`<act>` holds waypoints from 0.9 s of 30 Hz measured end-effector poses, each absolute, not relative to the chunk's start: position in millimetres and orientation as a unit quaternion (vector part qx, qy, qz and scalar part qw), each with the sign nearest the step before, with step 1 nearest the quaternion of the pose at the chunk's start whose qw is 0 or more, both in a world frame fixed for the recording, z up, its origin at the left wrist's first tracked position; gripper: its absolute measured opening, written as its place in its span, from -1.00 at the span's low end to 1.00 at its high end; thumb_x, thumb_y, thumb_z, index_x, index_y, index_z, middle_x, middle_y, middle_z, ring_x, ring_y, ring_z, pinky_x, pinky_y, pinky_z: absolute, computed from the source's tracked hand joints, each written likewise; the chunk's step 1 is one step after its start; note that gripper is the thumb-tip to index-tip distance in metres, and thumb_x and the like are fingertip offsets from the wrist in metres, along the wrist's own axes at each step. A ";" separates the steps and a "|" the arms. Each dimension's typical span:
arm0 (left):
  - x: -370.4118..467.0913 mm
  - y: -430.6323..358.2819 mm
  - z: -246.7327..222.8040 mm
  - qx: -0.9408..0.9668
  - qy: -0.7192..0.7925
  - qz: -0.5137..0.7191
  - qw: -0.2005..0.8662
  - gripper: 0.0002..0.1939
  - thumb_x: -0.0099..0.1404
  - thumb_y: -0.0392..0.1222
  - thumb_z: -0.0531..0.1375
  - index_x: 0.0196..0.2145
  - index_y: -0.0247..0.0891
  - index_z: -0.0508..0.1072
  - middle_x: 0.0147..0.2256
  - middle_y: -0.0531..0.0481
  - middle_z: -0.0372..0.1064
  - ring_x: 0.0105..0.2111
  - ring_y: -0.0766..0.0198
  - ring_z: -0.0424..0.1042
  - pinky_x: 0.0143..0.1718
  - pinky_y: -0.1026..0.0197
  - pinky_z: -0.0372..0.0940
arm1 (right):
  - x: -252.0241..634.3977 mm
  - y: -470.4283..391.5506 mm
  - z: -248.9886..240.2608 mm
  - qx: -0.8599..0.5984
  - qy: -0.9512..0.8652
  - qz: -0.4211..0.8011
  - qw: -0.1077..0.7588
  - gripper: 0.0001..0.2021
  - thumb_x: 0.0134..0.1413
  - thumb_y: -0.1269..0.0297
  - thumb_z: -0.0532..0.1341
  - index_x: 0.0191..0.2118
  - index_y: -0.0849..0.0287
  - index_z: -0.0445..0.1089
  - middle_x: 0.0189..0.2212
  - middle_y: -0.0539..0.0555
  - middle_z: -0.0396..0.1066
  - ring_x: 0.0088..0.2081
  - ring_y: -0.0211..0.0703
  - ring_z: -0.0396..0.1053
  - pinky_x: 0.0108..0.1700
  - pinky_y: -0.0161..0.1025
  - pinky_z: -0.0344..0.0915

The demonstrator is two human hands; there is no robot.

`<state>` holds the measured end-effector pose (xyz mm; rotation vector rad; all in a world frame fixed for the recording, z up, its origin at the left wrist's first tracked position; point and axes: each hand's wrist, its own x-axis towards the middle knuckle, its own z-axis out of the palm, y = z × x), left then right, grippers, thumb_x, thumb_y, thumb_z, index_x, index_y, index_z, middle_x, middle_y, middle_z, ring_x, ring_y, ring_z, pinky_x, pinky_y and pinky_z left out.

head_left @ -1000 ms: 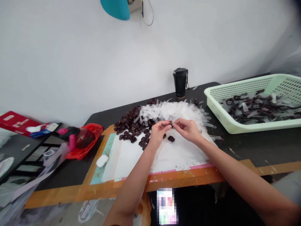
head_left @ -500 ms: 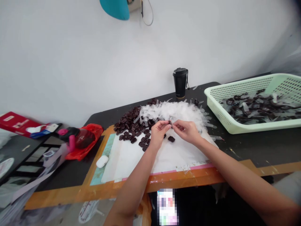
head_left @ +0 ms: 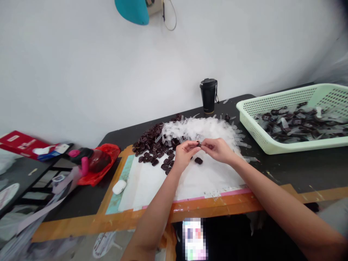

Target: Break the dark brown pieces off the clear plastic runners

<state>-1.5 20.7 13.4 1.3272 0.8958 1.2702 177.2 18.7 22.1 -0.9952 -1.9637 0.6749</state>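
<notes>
My left hand (head_left: 186,153) is closed in a pinch on a small dark brown buckle-like piece (head_left: 198,144). Close against it, the fingertips of my right hand (head_left: 216,149) are pinched together at the piece's right side; what lies between them is too small to make out. Below the hands, one loose dark piece (head_left: 198,160) lies on the white sheet (head_left: 209,177). A heap of the same dark pieces (head_left: 152,139) spreads to the left. Behind my hands rises a pile of clear, whitish plastic strips (head_left: 201,127).
A pale green basket (head_left: 272,148) of dark pieces and clear plastic stands at right. Behind the pile is a black tumbler (head_left: 208,96). A white case (head_left: 119,187) lies on the left, near a red plastic bag (head_left: 108,166). A lit phone (head_left: 194,239) is below the table edge.
My two hands stay together at nearly the same spot, with the fingertips shifted slightly right. The view has moved a little. Nothing else has visibly changed.
</notes>
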 end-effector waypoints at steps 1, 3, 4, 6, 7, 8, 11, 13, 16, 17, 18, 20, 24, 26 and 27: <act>-1.9 20.9 14.0 0.558 0.374 0.532 0.516 -0.73 -0.03 -0.19 0.42 -0.33 -0.28 0.54 -0.20 -0.10 0.53 -0.23 0.24 0.50 -0.09 0.13 0.35 | 176.8 19.2 21.7 -0.395 -0.766 0.289 0.416 -0.82 0.15 0.23 0.13 -0.41 0.17 0.38 -0.61 -0.02 0.34 -0.57 -0.30 0.23 -0.48 -0.32 0.17; -2.2 21.2 15.1 0.557 0.379 0.541 0.503 -0.74 -0.03 -0.20 0.42 -0.34 -0.28 0.54 -0.21 -0.09 0.53 -0.24 0.24 0.50 -0.09 0.13 0.36 | 175.6 19.9 21.6 -0.390 -0.740 0.334 0.434 -0.80 0.15 0.20 0.14 -0.40 0.17 0.40 -0.56 0.01 0.41 -0.53 -0.27 0.31 -0.45 -0.30 0.23; -2.0 21.2 15.5 0.554 0.383 0.548 0.496 -0.74 -0.03 -0.20 0.42 -0.34 -0.27 0.53 -0.23 -0.08 0.54 -0.25 0.24 0.50 -0.10 0.13 0.36 | 175.1 20.0 22.1 -0.385 -0.732 0.351 0.440 -0.79 0.15 0.19 0.14 -0.40 0.18 0.41 -0.55 0.03 0.43 -0.51 -0.25 0.34 -0.43 -0.29 0.26; -0.8 21.1 15.5 0.546 0.391 0.561 0.484 -0.72 -0.04 -0.20 0.42 -0.34 -0.27 0.52 -0.27 -0.07 0.54 -0.27 0.24 0.50 -0.12 0.13 0.37 | 174.4 19.9 23.3 -0.374 -0.728 0.366 0.443 -0.78 0.14 0.18 0.15 -0.39 0.18 0.43 -0.51 0.06 0.47 -0.46 -0.22 0.39 -0.39 -0.27 0.30; 0.0 21.0 15.0 0.542 0.393 0.566 0.481 -0.72 -0.05 -0.20 0.42 -0.34 -0.28 0.51 -0.28 -0.07 0.54 -0.28 0.24 0.51 -0.13 0.13 0.38 | 174.2 19.9 23.7 -0.372 -0.729 0.366 0.443 -0.78 0.15 0.18 0.15 -0.38 0.18 0.44 -0.49 0.06 0.48 -0.44 -0.21 0.41 -0.37 -0.27 0.32; 0.9 21.0 14.2 0.540 0.394 0.568 0.480 -0.71 -0.05 -0.20 0.42 -0.34 -0.28 0.50 -0.28 -0.07 0.54 -0.28 0.24 0.51 -0.13 0.12 0.38 | 174.0 19.9 23.6 -0.374 -0.729 0.363 0.444 -0.79 0.14 0.19 0.15 -0.37 0.18 0.45 -0.48 0.07 0.49 -0.43 -0.20 0.42 -0.36 -0.26 0.33; 2.8 20.5 11.3 0.541 0.394 0.562 0.486 -0.72 -0.05 -0.19 0.42 -0.36 -0.28 0.50 -0.24 -0.10 0.54 -0.29 0.24 0.51 -0.14 0.12 0.39 | 172.6 20.3 20.4 -0.385 -0.717 0.357 0.457 -0.79 0.14 0.21 0.15 -0.38 0.20 0.44 -0.47 0.07 0.49 -0.44 -0.21 0.42 -0.34 -0.24 0.35; 3.4 19.7 10.1 0.545 0.399 0.556 0.484 -0.72 -0.05 -0.18 0.42 -0.36 -0.29 0.50 -0.21 -0.12 0.53 -0.28 0.23 0.52 -0.14 0.11 0.39 | 171.3 20.5 17.5 -0.383 -0.705 0.375 0.465 -0.79 0.14 0.20 0.16 -0.39 0.22 0.42 -0.48 0.08 0.47 -0.46 -0.22 0.41 -0.36 -0.24 0.36; 3.0 18.4 10.9 0.551 0.403 0.555 0.474 -0.75 -0.02 -0.17 0.41 -0.37 -0.29 0.52 -0.20 -0.13 0.54 -0.23 0.19 0.52 -0.11 0.10 0.37 | 169.7 19.8 15.8 -0.374 -0.689 0.407 0.469 -0.77 0.12 0.16 0.18 -0.41 0.23 0.39 -0.51 0.08 0.46 -0.49 -0.22 0.40 -0.40 -0.26 0.35; 2.6 18.2 11.6 0.557 0.401 0.556 0.468 -0.77 0.01 -0.15 0.39 -0.37 -0.29 0.52 -0.20 -0.14 0.54 -0.21 0.17 0.52 -0.09 0.09 0.37 | 169.4 19.4 15.9 -0.375 -0.685 0.410 0.471 -0.76 0.11 0.14 0.19 -0.41 0.23 0.39 -0.52 0.08 0.46 -0.49 -0.22 0.40 -0.41 -0.26 0.35; 2.1 18.1 12.3 0.565 0.399 0.555 0.462 -0.80 0.06 -0.13 0.36 -0.38 -0.29 0.53 -0.19 -0.15 0.54 -0.19 0.16 0.51 -0.08 0.10 0.36 | 169.2 19.0 16.3 -0.377 -0.683 0.409 0.473 -0.75 0.11 0.13 0.19 -0.41 0.23 0.39 -0.52 0.08 0.45 -0.50 -0.23 0.39 -0.42 -0.27 0.34; 1.0 18.3 13.4 0.580 0.397 0.551 0.450 -0.81 0.12 -0.09 0.31 -0.39 -0.28 0.53 -0.17 -0.16 0.53 -0.16 0.15 0.51 -0.07 0.11 0.34 | 168.8 18.2 16.8 -0.383 -0.681 0.404 0.476 -0.74 0.12 0.11 0.19 -0.41 0.23 0.38 -0.52 0.08 0.45 -0.51 -0.23 0.39 -0.43 -0.27 0.34; -0.2 18.2 13.8 0.611 0.411 0.532 0.418 -0.82 0.14 -0.10 0.29 -0.42 -0.29 0.50 -0.15 -0.17 0.51 -0.21 0.16 0.50 -0.14 0.15 0.34 | 168.6 17.2 15.6 -0.376 -0.685 0.401 0.477 -0.76 0.16 0.12 0.17 -0.26 0.22 0.39 -0.49 0.08 0.47 -0.48 -0.20 0.43 -0.40 -0.25 0.37; -0.1 16.5 13.6 0.643 0.417 0.522 0.375 -0.84 0.17 -0.11 0.26 -0.40 -0.26 0.48 -0.20 -0.13 0.50 -0.27 0.19 0.48 -0.18 0.18 0.33 | 168.7 17.2 14.1 -0.370 -0.699 0.391 0.471 -0.71 0.18 0.14 0.16 -0.06 0.19 0.35 -0.46 0.06 0.48 -0.46 -0.20 0.45 -0.35 -0.24 0.39; 0.1 15.1 13.5 0.662 0.418 0.515 0.349 -0.87 0.19 -0.12 0.25 -0.39 -0.24 0.47 -0.24 -0.10 0.49 -0.30 0.21 0.46 -0.19 0.19 0.31 | 168.8 17.5 13.3 -0.372 -0.708 0.378 0.466 -0.69 0.19 0.15 0.16 0.00 0.15 0.34 -0.45 0.05 0.48 -0.45 -0.20 0.45 -0.33 -0.23 0.38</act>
